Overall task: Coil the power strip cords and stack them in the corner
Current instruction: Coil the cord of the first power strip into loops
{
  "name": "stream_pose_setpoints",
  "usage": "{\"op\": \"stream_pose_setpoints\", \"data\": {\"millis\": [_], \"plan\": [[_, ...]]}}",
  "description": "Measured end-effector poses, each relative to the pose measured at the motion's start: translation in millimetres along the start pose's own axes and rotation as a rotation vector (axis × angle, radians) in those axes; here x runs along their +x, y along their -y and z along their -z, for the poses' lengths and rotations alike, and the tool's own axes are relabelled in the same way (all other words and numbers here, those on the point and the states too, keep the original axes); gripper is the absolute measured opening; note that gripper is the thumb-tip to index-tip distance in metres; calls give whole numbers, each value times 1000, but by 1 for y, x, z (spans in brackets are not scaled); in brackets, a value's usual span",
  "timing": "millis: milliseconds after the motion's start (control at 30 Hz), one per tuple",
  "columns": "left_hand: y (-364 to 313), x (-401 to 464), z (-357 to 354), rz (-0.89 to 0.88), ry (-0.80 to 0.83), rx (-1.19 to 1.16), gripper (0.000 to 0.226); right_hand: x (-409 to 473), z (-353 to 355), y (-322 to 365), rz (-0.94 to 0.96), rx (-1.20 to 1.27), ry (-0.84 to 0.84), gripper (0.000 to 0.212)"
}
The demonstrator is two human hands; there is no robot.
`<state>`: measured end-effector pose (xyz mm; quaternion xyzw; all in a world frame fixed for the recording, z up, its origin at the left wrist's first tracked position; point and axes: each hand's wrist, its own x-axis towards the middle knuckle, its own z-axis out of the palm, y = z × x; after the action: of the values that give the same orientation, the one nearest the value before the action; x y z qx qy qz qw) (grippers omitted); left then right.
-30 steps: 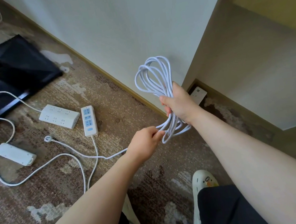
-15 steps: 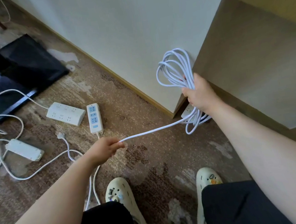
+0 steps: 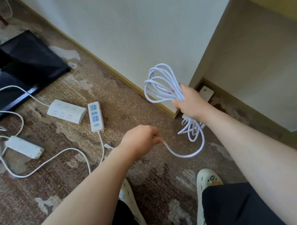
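Note:
My right hand [image 3: 190, 104] grips a bundle of white cord loops [image 3: 162, 83] held up near the wall corner; more loops hang below the hand. A slack length of the same cord [image 3: 184, 154] sags from the bundle to my left hand [image 3: 144, 139], which pinches it. Its plug [image 3: 108, 145] lies on the carpet just behind my left wrist. A white power strip [image 3: 206, 93] lies on the floor in the corner behind my right hand. Three more strips lie at left: a blue-socket one [image 3: 96, 116], a wide white one [image 3: 66, 111] and a plain white one [image 3: 24, 147], with loose cords [image 3: 54, 157].
A black stand base [image 3: 21, 67] sits at the upper left on the patterned carpet [image 3: 153, 179]. A white wall [image 3: 140, 26] meets a beige cabinet side [image 3: 254, 77] at the corner. My two white clogs [image 3: 206, 182] are at the bottom.
My left hand has moved right, toward the bundle, so the taut cord now sags in a loop. My right hand came slightly left with the coil.

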<state>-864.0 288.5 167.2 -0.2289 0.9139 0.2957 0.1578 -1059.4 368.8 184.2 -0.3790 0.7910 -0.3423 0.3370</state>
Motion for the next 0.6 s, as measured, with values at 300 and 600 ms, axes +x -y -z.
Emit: {"op": "stream_pose_setpoints", "data": {"millis": [300,600], "plan": [[82,-20,8,343,2,-260,18,2,27,-19,-21,-112,-101,23],[-25,8,22,-129,-161,-262,19,1,-9,-3,-57,181,158,36]]}}
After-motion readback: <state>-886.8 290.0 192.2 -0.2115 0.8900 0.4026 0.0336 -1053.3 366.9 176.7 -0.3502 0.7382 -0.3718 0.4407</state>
